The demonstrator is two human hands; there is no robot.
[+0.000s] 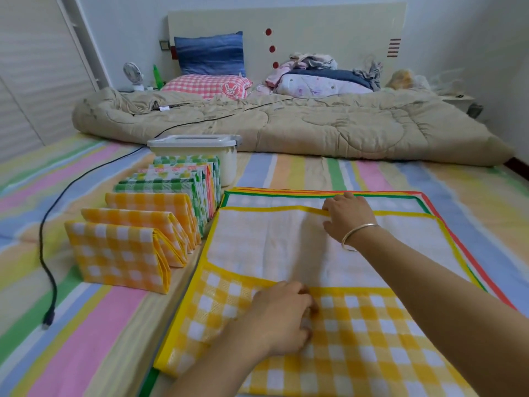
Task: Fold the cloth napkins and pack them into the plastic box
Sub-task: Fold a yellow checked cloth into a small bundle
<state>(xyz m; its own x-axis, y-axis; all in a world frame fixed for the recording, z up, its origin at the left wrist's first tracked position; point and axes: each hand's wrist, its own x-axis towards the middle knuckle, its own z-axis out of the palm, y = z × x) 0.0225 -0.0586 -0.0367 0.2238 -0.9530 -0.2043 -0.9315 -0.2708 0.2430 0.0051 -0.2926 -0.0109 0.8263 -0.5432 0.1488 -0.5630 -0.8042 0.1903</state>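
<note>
Yellow gingham napkin (266, 245): atop flat stack (286, 199), near flap folded over.
Left hand (286, 313): curled fingers pinch flap edge.
Right hand (347, 216): pinches far hem.
Risk: uneven pull skews fold, drags stack.

Single head-worn wide-angle view. Sits above the foot end of the bed (315, 173), facing forward and tilted down along it toward the headboard (315, 30) at the far end. Close on the bed's near half, filling the lower frame; far half small, up top.
</note>
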